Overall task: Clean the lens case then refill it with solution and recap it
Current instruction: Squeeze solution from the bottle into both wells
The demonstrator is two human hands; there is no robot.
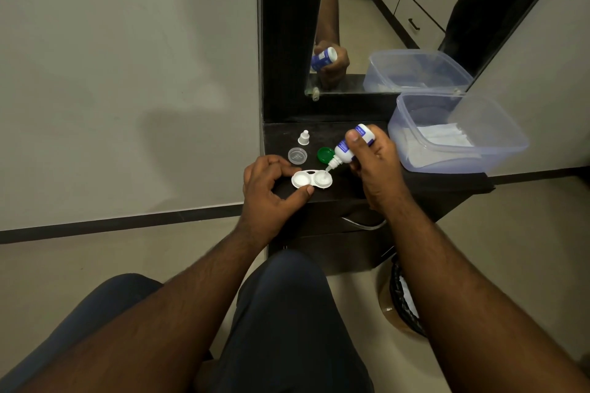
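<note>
A white two-well lens case (311,180) lies uncapped on the dark shelf (415,180). My left hand (271,185) pinches its left end between thumb and fingers. My right hand (373,159) grips a white solution bottle with a blue label (348,148), tilted nozzle-down, its tip just over the right well. A green cap (325,155) and a clear cap (297,155) lie behind the case. The bottle's small white cap (304,137) stands further back.
A clear plastic box (485,153) holding white tissue sits at the right end of the shelf. A mirror (367,25) stands behind and reflects my hand and the box. A bin with a black liner (404,293) is on the floor to the right.
</note>
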